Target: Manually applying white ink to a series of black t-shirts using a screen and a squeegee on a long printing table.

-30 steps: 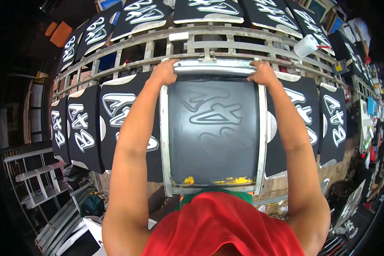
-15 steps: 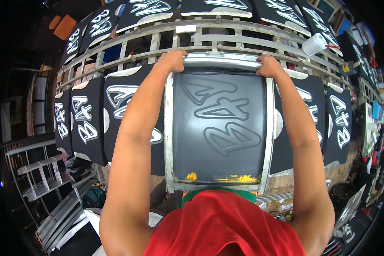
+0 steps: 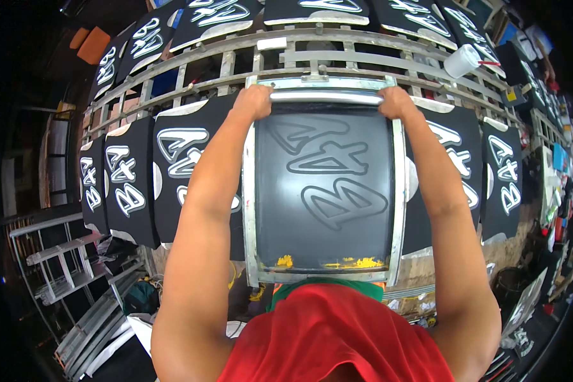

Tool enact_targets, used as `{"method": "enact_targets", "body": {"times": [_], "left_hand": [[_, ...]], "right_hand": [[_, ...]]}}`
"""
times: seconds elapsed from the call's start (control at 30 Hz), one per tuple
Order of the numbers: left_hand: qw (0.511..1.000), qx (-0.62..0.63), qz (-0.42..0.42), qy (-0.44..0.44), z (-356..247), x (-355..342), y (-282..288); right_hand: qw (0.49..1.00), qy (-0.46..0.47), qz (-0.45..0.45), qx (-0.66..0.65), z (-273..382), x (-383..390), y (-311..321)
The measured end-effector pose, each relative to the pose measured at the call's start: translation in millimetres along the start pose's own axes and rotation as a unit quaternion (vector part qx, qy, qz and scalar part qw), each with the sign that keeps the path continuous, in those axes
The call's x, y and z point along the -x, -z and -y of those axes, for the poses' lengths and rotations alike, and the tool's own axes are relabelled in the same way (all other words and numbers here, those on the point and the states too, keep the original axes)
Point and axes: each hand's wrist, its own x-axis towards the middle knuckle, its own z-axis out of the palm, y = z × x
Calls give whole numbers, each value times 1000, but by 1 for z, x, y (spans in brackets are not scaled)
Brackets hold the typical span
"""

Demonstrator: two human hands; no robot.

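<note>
A long silver squeegee point(image 3: 326, 97) lies across the far end of a printing screen point(image 3: 399, 210). My left hand point(image 3: 256, 102) is closed round its left end. On its right end, my right hand point(image 3: 396, 102) is closed in the same way. Dark grey mesh fills the screen's pale metal frame, with a large outlined lettering design showing in it. Yellow tape patches point(image 3: 361, 262) mark the mesh's near edge. The squeegee's blade and whatever lies beneath the screen are hidden.
Black printed shirt panels point(image 3: 128, 178) with white lettering lie on both sides of the screen, with another row beyond. Metal rails point(image 3: 223, 63) run between the rows. A white tub point(image 3: 461, 62) stands on them at the right. A metal ladder point(image 3: 70, 264) is at the left.
Both hands have drawn the squeegee a little toward me from the screen's far edge, baring the far bar of the frame. The view has shifted slightly.
</note>
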Motion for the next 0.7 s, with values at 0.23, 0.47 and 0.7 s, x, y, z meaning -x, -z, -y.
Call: {"method": "enact_targets", "body": {"times": [0.23, 0.47, 0.7], "left_hand": [[997, 67, 0, -32, -37, 147, -35], [994, 95, -17, -43, -105, 374, -106], [980, 120, -102, -121, -108, 414, -66]], "right_hand": [[992, 20, -84, -96, 27, 152, -66], [991, 24, -103, -79, 98, 394, -139], [931, -35, -335, -140, 119, 434, -100]]}}
